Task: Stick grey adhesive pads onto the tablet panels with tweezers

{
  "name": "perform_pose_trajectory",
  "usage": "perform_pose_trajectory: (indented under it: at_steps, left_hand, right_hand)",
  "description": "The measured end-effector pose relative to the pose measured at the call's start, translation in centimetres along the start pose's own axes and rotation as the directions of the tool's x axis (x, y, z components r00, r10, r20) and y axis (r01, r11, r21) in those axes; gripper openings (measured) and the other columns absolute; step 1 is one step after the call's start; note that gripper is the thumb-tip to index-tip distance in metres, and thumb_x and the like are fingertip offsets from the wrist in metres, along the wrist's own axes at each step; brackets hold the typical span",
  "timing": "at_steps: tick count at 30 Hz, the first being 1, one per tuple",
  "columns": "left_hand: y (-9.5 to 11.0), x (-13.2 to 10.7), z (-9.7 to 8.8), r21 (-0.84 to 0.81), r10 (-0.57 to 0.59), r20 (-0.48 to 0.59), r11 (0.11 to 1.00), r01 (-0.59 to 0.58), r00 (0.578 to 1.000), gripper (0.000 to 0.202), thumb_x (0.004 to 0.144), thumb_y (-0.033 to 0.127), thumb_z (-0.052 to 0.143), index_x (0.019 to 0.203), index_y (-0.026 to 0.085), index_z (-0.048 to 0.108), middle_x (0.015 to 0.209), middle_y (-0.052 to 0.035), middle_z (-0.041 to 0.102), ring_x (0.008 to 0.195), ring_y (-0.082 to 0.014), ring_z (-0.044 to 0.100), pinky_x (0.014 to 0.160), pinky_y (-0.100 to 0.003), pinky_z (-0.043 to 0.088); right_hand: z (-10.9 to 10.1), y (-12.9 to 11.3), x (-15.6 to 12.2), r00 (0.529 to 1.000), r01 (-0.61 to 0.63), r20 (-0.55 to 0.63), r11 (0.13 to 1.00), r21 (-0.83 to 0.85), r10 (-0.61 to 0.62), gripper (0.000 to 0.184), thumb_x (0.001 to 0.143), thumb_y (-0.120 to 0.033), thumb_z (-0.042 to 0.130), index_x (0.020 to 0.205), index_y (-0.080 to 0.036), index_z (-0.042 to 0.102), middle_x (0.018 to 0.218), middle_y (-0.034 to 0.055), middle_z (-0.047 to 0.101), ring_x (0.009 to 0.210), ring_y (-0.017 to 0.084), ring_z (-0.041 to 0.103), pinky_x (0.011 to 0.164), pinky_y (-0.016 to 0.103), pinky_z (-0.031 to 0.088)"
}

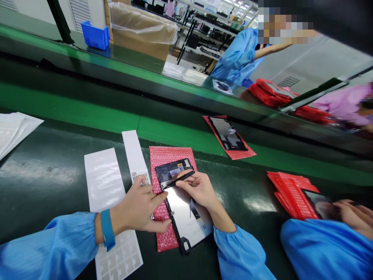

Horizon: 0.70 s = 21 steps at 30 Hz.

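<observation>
A tablet screen assembly [186, 212] with a black frame and a shiny silver back lies tilted on a red bubble-wrap bag [167, 243]. In my right hand [201, 188] is a pair of black tweezers [182, 179], its tips pointing left over the assembly's upper part. My left hand [138, 206] hovers at the assembly's left edge, fingers spread; whether the fingertips touch the frame, I cannot tell. Beneath and beside that hand lie a narrow white label strip [132, 149] and a white sticker sheet [103, 179]. A sheet of cut-out stickers [119, 258] shows below my left wrist.
Another assembly [227, 134] rests on a red bag on the green conveyor belt [171, 134]. At right, a co-worker's hand [355, 216] holds a dark panel beside stacked red bags [295, 194]. White sheets [16, 130] lie far left. A blue bin [94, 35] stands beyond the belt.
</observation>
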<state>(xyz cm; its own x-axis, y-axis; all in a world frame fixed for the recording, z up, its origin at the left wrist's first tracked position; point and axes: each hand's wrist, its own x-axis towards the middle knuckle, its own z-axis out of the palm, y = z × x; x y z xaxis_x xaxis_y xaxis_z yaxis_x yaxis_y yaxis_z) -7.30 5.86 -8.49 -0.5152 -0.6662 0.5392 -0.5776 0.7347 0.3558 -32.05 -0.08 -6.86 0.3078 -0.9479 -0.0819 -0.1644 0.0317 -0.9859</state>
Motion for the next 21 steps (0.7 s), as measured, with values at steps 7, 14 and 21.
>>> perform_pose_trajectory:
  at_steps: [7,14,21]
  left_hand:
    - [0.1,0.5,-0.3,0.035,-0.002,-0.042,0.999,0.004,0.999,0.064,0.095,0.063,0.042,0.110,0.010,0.075,0.054,-0.0001,0.057,0.059,-0.0187,0.052,0.088,-0.047,0.033]
    - [0.1,0.3,-0.3,0.051,-0.025,-0.021,0.998,0.026,0.999,0.065,0.093,0.064,0.043,0.112,0.012,0.075,0.055,-0.0008,0.057,0.058,-0.0187,0.053,0.088,-0.048,0.034]
    - [-0.1,0.1,-0.1,0.042,-0.010,-0.032,0.999,0.012,0.999,0.058,0.093,0.060,0.049,0.116,0.013,0.074,0.054,-0.0005,0.060,0.059,-0.0193,0.056,0.093,-0.050,0.034]
  right_hand:
    - [0.0,-0.1,0.0,1.000,-0.002,-0.003,1.000,-0.022,0.002,0.028,0.081,-0.038,0.091,0.092,-0.018,0.075,0.084,0.0059,0.078,0.075,0.019,0.075,0.068,0.026,0.059]
    - [0.1,-0.4,-0.1,1.000,-0.009,-0.009,1.000,-0.028,0.008,0.031,0.080,-0.041,0.091,0.093,-0.018,0.074,0.084,0.0075,0.078,0.074,0.021,0.074,0.068,0.028,0.059]
    - [-0.9,-1.1,0.3,0.980,-0.018,-0.197,0.995,0.102,0.038,0.044,0.082,-0.065,0.080,0.093,-0.025,0.067,0.080,0.0065,0.074,0.069,0.027,0.074,0.073,0.041,0.062]
